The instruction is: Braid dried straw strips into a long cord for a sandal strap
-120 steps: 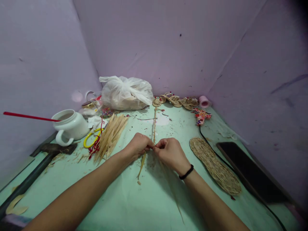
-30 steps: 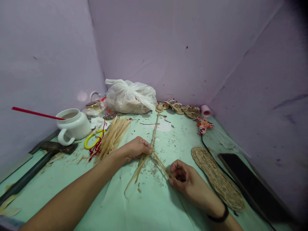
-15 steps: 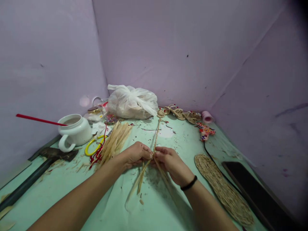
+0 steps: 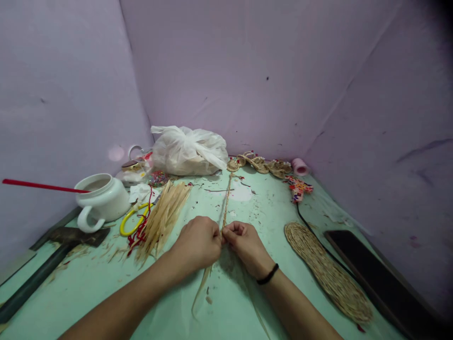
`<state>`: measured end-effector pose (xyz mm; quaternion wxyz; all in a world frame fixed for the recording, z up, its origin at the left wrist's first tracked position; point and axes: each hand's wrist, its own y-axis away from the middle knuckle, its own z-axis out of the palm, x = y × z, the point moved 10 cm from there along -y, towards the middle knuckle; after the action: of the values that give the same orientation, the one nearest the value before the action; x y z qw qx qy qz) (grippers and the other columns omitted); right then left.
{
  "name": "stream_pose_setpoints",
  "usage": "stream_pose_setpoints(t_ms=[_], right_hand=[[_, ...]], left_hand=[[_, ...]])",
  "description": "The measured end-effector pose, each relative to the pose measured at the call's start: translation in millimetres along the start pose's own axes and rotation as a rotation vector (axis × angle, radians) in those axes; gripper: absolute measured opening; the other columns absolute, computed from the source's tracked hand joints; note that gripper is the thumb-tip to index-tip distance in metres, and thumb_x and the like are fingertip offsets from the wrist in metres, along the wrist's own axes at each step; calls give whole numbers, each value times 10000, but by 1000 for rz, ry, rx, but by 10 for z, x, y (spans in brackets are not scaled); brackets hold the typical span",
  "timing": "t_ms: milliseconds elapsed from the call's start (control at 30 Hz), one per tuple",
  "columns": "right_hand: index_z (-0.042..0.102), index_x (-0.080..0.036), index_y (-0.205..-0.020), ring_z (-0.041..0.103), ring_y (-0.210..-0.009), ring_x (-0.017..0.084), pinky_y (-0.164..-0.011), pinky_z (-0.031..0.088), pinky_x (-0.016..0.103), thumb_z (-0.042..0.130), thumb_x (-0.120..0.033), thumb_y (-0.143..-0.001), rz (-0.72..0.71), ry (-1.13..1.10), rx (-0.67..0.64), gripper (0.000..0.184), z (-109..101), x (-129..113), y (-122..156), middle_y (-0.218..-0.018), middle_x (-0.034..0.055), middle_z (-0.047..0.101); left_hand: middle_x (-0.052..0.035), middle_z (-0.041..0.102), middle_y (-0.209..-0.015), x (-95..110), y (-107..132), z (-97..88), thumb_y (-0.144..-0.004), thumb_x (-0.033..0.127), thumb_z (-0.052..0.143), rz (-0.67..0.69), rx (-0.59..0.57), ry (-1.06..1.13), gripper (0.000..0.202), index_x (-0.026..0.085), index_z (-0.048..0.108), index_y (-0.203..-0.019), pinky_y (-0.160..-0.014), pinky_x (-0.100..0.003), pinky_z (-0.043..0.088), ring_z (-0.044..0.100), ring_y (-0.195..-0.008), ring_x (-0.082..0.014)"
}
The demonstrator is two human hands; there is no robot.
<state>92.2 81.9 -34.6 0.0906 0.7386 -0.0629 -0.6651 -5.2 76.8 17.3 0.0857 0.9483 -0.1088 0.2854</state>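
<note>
A thin straw braid (image 4: 228, 198) runs from the back of the table toward me, and both my hands meet at its near end. My left hand (image 4: 201, 241) is closed there, knuckles up, its fingertips mostly hidden. Thumb and forefinger of my right hand (image 4: 246, 243) pinch the braid from the other side. Loose straw strands (image 4: 201, 288) trail below the hands onto the green cloth. To the left lies a bundle of dry straw strips (image 4: 166, 217), with red thread (image 4: 136, 236) and yellow-handled scissors (image 4: 129, 222) beside it.
At left stand a white pot (image 4: 106, 198) with a red stick and a hammer (image 4: 67, 241). Behind lie a tied plastic bag (image 4: 187, 153), woven straw pieces (image 4: 260, 164) and a pink spool (image 4: 300, 166). A woven sole (image 4: 329, 274) and a dark phone-like slab (image 4: 371, 278) are at right.
My left hand has turned over from open-sided fingers to a closed, knuckles-up grip at the braid. Both hands sit slightly lower, and the whole view has shifted a little.
</note>
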Motion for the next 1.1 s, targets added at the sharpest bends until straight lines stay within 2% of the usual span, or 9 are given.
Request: stream_pose_setpoints(t_ms=[233, 333, 400, 500, 567, 633, 767, 933, 1100], right_hand=[[489, -155, -544, 332, -400, 54, -418, 243, 203, 603, -248, -579, 60, -252, 19, 151, 39, 46, 48, -432, -53, 440], [496, -150, -543, 345, -410, 53, -422, 247, 200, 599, -235, -591, 33, -268, -20, 142, 54, 13, 40, -443, -44, 453], [489, -144, -525, 330, -403, 45, -414, 226, 196, 591, -235, -607, 22, -248, -53, 160, 71, 1, 34, -441, -41, 448], [481, -144, -533, 356, -401, 48, -414, 233, 195, 591, -260, -624, 25, -255, -108, 184, 109, -3, 33, -452, -32, 462], [483, -148, -558, 406, -416, 62, -428, 268, 197, 589, -254, -622, 22, -275, -145, 164, 131, -18, 33, -467, -25, 485], [489, -148, -573, 416, -422, 65, -435, 282, 198, 579, -234, -621, 13, -247, -177, 134, 140, -35, 27, -477, -20, 502], [515, -145, -606, 434, -465, 73, -466, 314, 197, 549, -182, -629, -86, -35, -201, 54, 104, -109, 4, -518, -9, 532], [587, -160, -632, 502, -547, 115, -505, 339, 215, 494, -179, -668, -276, 434, -91, 102, -7, -299, 75, -581, 19, 592], [614, -153, -555, 491, -495, 119, -457, 296, 216, 523, -249, -655, -151, 700, 35, 166, -145, -375, 175, -525, 37, 600]], left_hand=[[-81, 546, -582, 218, 206, 99, -641, 194, 499, 0, 21, -117, 128, 154, 619, -662, -573, -270, 300, 505, -598, -186], [-52, 521, -522, 148, 123, -9, -672, 265, 489, -15, 26, -8, 191, 151, 566, -540, -512, -250, 285, 474, -520, -146], [-25, 517, -512, -35, 42, -129, -684, 273, 473, -131, 84, 180, 204, 146, 549, -542, -460, -231, 273, 436, -444, -104], [-12, 556, -561, -264, -23, 144, -673, 258, 470, -347, -137, 592, 162, 133, 573, -658, -365, -213, 243, 368, -324, -61], [-24, 576, -586, -224, -19, 394, -642, 252, 508, -381, -339, 833, 155, 117, 576, -676, -338, -201, 260, 393, -322, -58], [-23, 561, -542, -210, -29, 499, -599, 229, 552, -383, -399, 958, 133, 102, 566, -633, -343, -188, 301, 434, -351, -64], [37, 429, -356, -359, -61, 489, -552, 195, 552, -437, -303, 848, 103, 127, 498, -498, -283, -181, 221, 339, -266, -60], [86, 268, -289, -329, -116, 412, -508, 125, 490, -379, -171, 783, 145, 154, 387, -409, -300, -185, 67, 171, -249, -20], [75, 303, -302, -321, -94, 383, -483, 83, 469, -406, -88, 779, 91, 131, 437, -413, -332, -183, 86, 193, -286, -12]])
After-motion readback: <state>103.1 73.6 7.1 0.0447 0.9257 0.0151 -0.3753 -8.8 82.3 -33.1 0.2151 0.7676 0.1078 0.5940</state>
